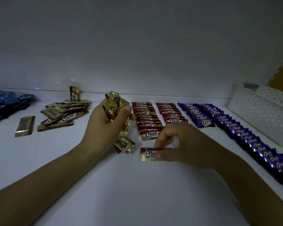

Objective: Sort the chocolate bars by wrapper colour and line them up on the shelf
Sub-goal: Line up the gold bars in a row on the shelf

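Observation:
My left hand grips a bunch of gold-wrapped Choco bars, some hanging down below the fist. My right hand pinches a single gold-and-red Choco bar lying on the white shelf, just in front of a row of overlapping bars. A second row of red bars lies to its right. Beyond that run two rows of purple bars, the longer one reaching the right foreground. A loose pile of gold bars sits at the left.
Blue packets lie at the far left edge. One gold bar lies apart from the pile, and another leans on the back wall. A white perforated basket stands at the right, beside the purple rows.

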`<state>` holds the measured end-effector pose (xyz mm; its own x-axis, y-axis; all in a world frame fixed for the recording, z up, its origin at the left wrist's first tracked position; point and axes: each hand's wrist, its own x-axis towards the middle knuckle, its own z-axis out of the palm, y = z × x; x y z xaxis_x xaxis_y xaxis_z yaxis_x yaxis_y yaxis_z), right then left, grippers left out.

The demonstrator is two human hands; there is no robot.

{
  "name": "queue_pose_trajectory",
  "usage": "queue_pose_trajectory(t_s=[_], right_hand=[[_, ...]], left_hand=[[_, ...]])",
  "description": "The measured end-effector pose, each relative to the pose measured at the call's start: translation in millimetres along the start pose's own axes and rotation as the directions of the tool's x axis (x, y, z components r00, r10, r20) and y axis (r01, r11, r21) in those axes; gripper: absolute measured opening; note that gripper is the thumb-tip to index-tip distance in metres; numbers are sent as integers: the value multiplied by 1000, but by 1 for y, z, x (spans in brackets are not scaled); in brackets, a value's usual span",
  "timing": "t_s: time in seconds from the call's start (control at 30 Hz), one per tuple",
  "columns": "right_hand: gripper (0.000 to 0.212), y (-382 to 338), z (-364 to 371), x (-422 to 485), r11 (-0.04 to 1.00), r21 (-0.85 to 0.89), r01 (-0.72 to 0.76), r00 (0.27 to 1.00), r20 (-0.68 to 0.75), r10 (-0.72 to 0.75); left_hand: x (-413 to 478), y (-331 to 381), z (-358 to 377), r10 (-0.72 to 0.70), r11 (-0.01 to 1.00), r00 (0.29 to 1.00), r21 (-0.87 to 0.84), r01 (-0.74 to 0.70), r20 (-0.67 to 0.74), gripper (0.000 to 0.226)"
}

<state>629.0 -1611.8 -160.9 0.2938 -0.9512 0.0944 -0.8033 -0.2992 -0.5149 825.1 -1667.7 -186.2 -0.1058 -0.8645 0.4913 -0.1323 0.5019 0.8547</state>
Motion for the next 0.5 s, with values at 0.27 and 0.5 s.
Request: queue_pose_trajectory(t_s=[0.27,0.5], right_hand=[[13,13,4,8,981,-177,-84,959,-282,31],[17,13,13,13,981,-188,-42,956,-292,-15]], left_hand=[[0,-2,-1,-32,999,999,-17,31,-19,14],[0,-2,-1,-58,998,998,-33,58,-26,11]])
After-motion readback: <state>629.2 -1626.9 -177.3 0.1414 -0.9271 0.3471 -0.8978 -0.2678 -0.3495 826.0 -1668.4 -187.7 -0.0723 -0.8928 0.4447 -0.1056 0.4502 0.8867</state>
